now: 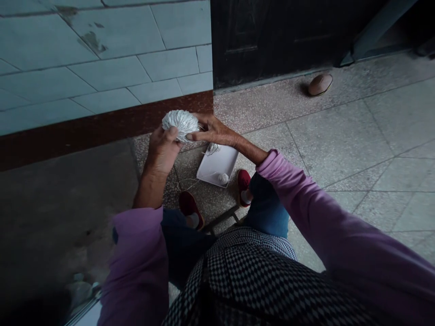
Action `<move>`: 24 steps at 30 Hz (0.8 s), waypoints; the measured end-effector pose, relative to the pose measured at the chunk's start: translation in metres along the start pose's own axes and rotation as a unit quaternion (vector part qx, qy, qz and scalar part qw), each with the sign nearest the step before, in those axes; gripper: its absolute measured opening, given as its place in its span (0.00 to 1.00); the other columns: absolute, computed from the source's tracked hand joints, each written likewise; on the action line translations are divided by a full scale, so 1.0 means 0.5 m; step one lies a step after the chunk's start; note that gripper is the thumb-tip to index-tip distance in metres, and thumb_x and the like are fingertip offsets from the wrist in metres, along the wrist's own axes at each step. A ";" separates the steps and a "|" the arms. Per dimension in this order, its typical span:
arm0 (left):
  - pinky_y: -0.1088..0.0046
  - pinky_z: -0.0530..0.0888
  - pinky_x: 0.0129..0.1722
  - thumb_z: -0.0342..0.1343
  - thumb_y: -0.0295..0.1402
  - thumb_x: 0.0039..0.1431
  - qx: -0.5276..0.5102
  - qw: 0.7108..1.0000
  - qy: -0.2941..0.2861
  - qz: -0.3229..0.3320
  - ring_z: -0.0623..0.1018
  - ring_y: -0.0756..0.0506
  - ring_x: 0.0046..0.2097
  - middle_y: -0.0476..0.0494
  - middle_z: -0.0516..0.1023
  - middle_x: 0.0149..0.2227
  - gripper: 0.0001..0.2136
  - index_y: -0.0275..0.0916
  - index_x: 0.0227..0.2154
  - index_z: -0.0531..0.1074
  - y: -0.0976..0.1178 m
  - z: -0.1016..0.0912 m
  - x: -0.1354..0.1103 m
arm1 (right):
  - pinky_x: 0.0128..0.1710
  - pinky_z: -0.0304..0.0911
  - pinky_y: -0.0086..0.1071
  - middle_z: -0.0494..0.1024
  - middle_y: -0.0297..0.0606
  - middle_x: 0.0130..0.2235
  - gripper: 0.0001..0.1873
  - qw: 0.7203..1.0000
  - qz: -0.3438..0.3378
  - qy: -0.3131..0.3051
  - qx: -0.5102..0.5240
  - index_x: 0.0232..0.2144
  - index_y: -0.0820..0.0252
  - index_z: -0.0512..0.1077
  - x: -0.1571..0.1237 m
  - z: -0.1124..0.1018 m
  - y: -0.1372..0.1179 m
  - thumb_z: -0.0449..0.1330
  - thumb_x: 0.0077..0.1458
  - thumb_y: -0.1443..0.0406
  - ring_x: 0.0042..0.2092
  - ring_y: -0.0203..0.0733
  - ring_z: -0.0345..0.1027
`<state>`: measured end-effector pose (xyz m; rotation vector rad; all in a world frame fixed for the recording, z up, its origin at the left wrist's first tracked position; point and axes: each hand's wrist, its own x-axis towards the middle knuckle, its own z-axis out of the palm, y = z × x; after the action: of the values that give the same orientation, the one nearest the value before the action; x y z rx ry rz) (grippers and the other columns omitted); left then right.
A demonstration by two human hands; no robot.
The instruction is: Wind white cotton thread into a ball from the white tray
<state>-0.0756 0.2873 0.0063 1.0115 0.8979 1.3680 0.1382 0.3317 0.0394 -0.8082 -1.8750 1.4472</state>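
A large ball of white yarn (180, 123) is held up in front of me, over the floor by the wall. My left hand (164, 147) grips it from the left and below, thumb pressed on its front. From the right, my right hand (212, 130) closes on the ball's edge, thumb in front and fingers behind; a thin strand shows between them. Below the hands, a shallow white tray (217, 165) lies on the floor between my feet. It bears a small white yarn ball (223, 178) and a loose bunch of yarn (212, 148), partly hidden by my right hand.
A tiled wall (112, 81) rises ahead, with a dark door (272, 36) to its right. Near the door a rounded pinkish object (320, 84) lies on the floor. A loose strand (187, 181) trails left of the tray. Blurred clear items (79, 290) sit at lower left.
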 end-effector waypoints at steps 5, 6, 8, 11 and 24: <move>0.48 0.93 0.59 0.89 0.63 0.52 0.001 1.000 -0.001 0.004 0.93 0.28 0.59 0.36 0.92 0.51 0.33 0.50 0.52 0.87 -0.001 0.016 -0.007 | 0.69 0.83 0.48 0.88 0.45 0.55 0.18 1.000 -0.002 0.000 -0.008 0.56 0.59 0.84 -0.006 -0.017 0.029 0.79 0.71 0.58 0.64 0.58 0.82; 0.48 0.93 0.60 0.89 0.61 0.52 0.004 1.000 -0.003 0.003 0.93 0.27 0.61 0.36 0.92 0.52 0.33 0.50 0.52 0.88 0.002 0.018 -0.009 | 0.69 0.83 0.48 0.88 0.45 0.55 0.18 1.000 -0.006 -0.001 -0.008 0.56 0.59 0.83 -0.006 -0.021 0.036 0.78 0.71 0.58 0.64 0.58 0.82; 0.46 0.92 0.63 0.90 0.59 0.51 0.010 1.000 -0.008 0.003 0.92 0.26 0.63 0.36 0.92 0.52 0.32 0.50 0.53 0.88 0.009 0.022 -0.013 | 0.69 0.82 0.49 0.88 0.45 0.55 0.17 1.000 -0.017 -0.007 -0.010 0.55 0.60 0.83 -0.004 -0.029 0.050 0.77 0.72 0.58 0.64 0.58 0.81; 0.44 0.91 0.67 0.90 0.58 0.50 0.017 1.000 -0.016 0.015 0.91 0.24 0.66 0.37 0.91 0.52 0.33 0.50 0.54 0.87 0.017 0.028 -0.016 | 0.69 0.82 0.49 0.87 0.44 0.55 0.20 0.999 -0.034 -0.019 -0.006 0.56 0.60 0.83 -0.001 -0.034 0.062 0.78 0.72 0.55 0.64 0.58 0.81; 0.42 0.84 0.64 0.94 0.59 0.44 0.004 0.996 0.092 0.021 0.83 0.27 0.70 0.44 0.92 0.52 0.35 0.47 0.45 0.82 -0.001 -0.039 0.038 | 0.68 0.77 0.39 0.91 0.46 0.56 0.14 0.994 0.031 0.026 -0.106 0.55 0.57 0.84 -0.027 0.008 0.013 0.68 0.92 0.54 0.60 0.51 0.82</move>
<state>-0.0932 0.3072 0.0005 0.9255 1.0235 1.5110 0.1441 0.3202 0.0308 -1.0026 -2.0022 1.2660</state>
